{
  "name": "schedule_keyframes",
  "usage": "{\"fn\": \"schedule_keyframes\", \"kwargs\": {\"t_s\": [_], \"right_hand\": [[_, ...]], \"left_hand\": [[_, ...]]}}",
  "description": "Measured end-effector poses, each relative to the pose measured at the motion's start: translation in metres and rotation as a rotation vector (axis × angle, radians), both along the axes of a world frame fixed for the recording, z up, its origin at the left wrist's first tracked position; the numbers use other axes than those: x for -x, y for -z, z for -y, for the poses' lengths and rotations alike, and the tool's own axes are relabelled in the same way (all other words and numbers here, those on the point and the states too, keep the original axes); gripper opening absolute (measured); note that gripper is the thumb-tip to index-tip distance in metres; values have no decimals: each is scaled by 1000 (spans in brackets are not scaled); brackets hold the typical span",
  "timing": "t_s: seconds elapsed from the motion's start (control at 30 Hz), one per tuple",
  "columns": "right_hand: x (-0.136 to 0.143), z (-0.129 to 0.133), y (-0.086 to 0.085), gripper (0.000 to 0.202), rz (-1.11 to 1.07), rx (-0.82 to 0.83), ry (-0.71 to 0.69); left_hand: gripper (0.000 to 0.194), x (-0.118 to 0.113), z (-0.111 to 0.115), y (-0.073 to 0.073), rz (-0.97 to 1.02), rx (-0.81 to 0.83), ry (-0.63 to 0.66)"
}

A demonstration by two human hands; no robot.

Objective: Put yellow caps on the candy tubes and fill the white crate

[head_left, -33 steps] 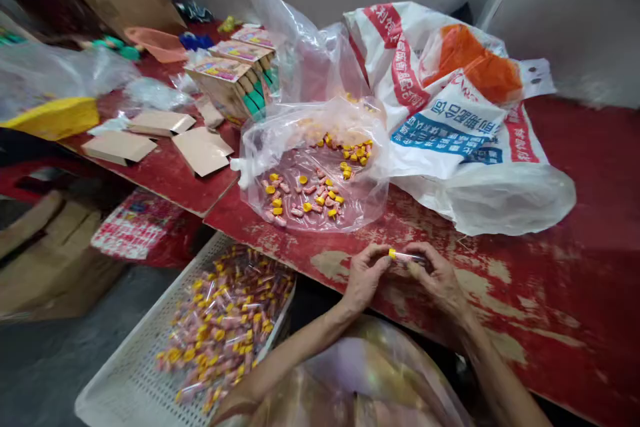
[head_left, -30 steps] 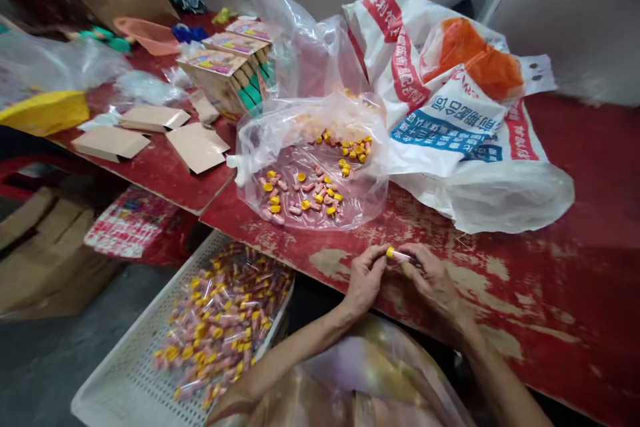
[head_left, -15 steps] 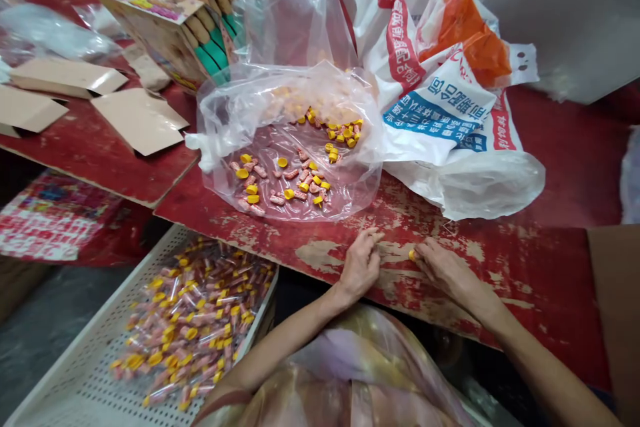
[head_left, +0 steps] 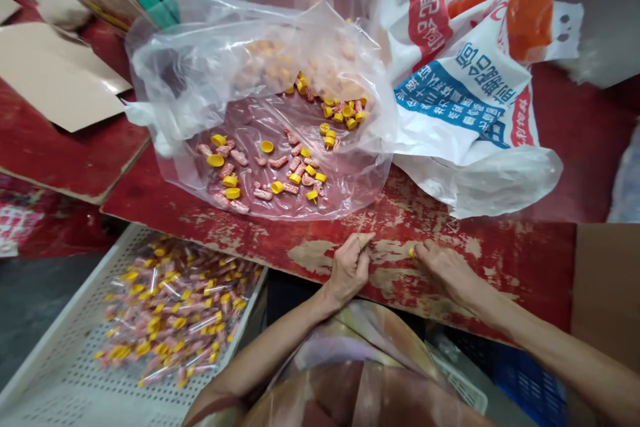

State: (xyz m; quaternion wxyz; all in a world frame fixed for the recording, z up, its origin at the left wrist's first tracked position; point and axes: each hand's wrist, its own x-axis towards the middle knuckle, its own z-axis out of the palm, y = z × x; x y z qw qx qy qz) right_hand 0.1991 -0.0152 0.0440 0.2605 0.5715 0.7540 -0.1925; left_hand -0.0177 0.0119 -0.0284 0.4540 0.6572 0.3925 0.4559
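My left hand (head_left: 349, 268) is closed just above the front edge of the worn red table, its thumb and forefinger pressed together. Whatever may be between them is too small or hidden to make out. To its right, my right hand (head_left: 445, 272) pinches a small yellow cap (head_left: 412, 252) low over the tabletop. Beyond both hands lies an open clear plastic bag (head_left: 345, 197). On its film are scattered yellow caps (head_left: 233, 193) and small pink-and-white patterned pieces (head_left: 263, 194).
At lower left stands a white perforated crate (head_left: 60, 360) with many clear tubes (head_left: 185, 307) capped in yellow. A white printed sack (head_left: 450, 100) lies at the back right. Flat beige card (head_left: 60, 73) rests at left, and a blue crate (head_left: 530, 380) shows below the table.
The view has shifted in closer to the bag and table. My left fingers have drawn together more. My right hand still pinches the yellow cap in about the same place.
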Motion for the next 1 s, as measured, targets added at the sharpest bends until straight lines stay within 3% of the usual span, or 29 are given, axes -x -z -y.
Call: {"fn": "schedule_keyframes", "kwargs": {"t_s": [0.13, 0.27, 0.37, 0.47, 0.6, 0.7, 0.8, 1.0], "right_hand": [[-2, 1, 5, 16, -9, -45, -32], [-11, 7, 15, 24, -298, -216, 6], [-5, 13, 19, 28, -628, -312, 200], [18, 18, 20, 25, -898, -386, 436], [49, 23, 23, 21, -1118, -456, 555], [56, 23, 24, 22, -1159, -497, 509], [54, 22, 22, 27, -1102, -572, 360], [42, 21, 13, 29, -814, -612, 54]], "left_hand": [[39, -1, -2, 0, -2, 4, -8], [35, 0, -1, 0, 0, 38, -13], [30, 3, 2, -2, 43, 137, -6], [27, 7, 5, -5, 162, 286, 10], [27, 12, 11, -10, 262, 416, 13], [28, 13, 17, -12, 235, 430, 1], [29, 12, 21, -10, 249, 425, -10], [27, 9, 24, -6, 214, 404, -31]]}}
